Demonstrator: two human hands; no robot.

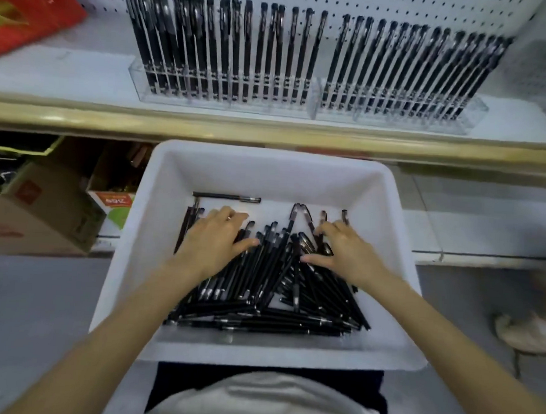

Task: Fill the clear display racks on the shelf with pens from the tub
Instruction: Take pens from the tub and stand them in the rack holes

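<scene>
Both my hands are down in the white tub (268, 157) that sits just in front of me, below the shelf (65, 75). They lie on the heap of black pens (271, 270). My left hand (214, 238) lies flat on the left side of the heap, fingers straight and spread, pressing down and holding nothing. My right hand (347, 251) rests on the right side with the thumb stretched out and the fingertips bent down onto the pens. I cannot tell whether they have pinched one. What matters for the pick is how the pens lie. Under my left hand they run away from me, leaning a little to the right. Under my right hand they run away from me, leaning to the left, so the two bundles meet like a fan between my hands. Along the near wall a layer lies crosswise, and one lone pen (226, 197) lies crosswise at the far end, just beyond my left fingertips. The left rack (207, 102) and the right rack (398, 121) stand on the shelf beyond the tub, both holding upright pens. The left one looks more loosely filled toward its right end. I judge my left hand the better placed to close across the barrels beneath it and lift them there.
</scene>
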